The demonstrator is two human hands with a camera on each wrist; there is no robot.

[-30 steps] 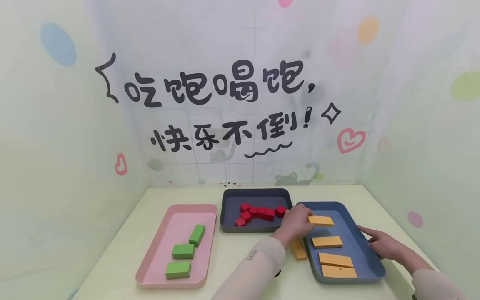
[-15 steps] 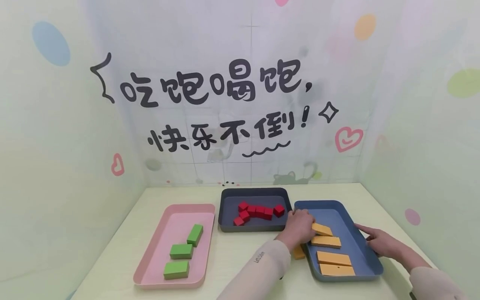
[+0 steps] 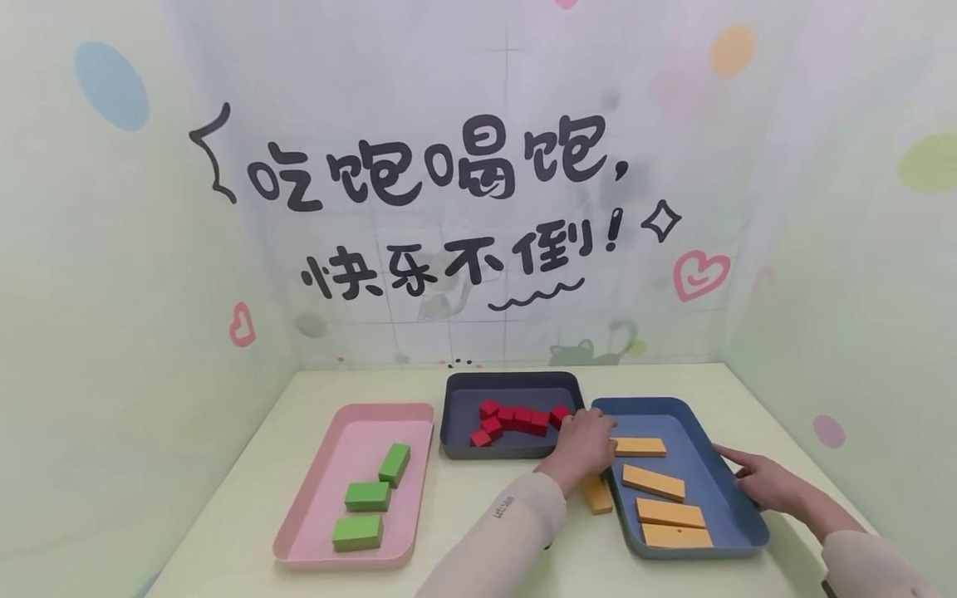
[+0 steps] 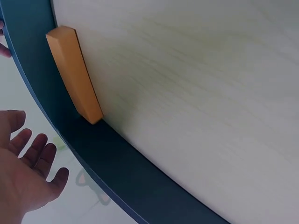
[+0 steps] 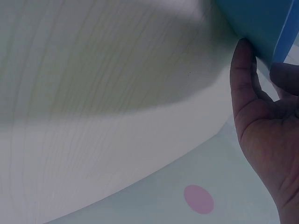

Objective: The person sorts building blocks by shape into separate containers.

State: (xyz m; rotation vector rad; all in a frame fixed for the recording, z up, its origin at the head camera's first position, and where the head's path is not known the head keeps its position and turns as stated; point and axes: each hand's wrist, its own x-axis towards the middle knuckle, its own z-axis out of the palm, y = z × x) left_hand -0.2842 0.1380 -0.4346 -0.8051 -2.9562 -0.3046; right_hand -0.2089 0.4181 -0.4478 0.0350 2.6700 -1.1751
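My left hand [image 3: 585,444] is over the left rim of the blue tray [image 3: 691,465], beside the farthest yellow block [image 3: 641,448]. In the left wrist view that left hand [image 4: 30,172] has its fingers spread, with nothing in them. Several yellow blocks lie in the tray, one of them, a slanted block [image 3: 654,482], just in front of the farthest. Another yellow block [image 3: 597,497] lies on the table along the tray's outer left wall, partly behind my hand. My right hand [image 3: 766,482] touches the tray's right side, index finger extended; its fingertips meet the outer wall in the right wrist view.
A dark grey tray [image 3: 456,448] with several red cubes [image 3: 523,420] stands at the back middle. On the left is a pink tray [image 3: 314,498] holding three green blocks [image 3: 366,496]. Walls enclose the pale table [image 3: 486,515] at the back and sides.
My left hand has let go of the farthest yellow block and drawn back leftward. The block in front of it has turned to a slant. My right hand stays at the tray's side.
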